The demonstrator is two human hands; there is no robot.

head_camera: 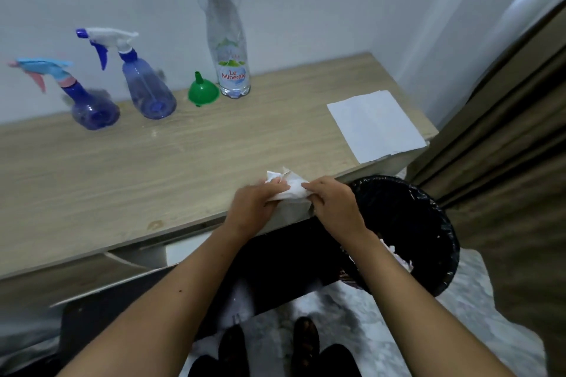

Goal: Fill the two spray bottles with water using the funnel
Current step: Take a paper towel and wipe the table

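Two blue spray bottles stand at the back left of the wooden table (122, 168): one with a light-blue and pink head (88, 104), one with a white and blue head (147, 86). Both have their heads screwed on. A green funnel (202, 92) rests mouth down beside them. A tall clear water bottle (228, 40) stands right of the funnel, near the wall, and looks almost drained. At the table's front edge my left hand (254, 205) and my right hand (333, 205) both grip a crumpled white tissue (291, 187).
A flat white tissue sheet (375, 124) lies at the table's right end. A bin with a black liner (422, 223) stands on the floor right of the table, with crumpled paper inside. A brown curtain (520, 131) hangs at the right. My feet are below.
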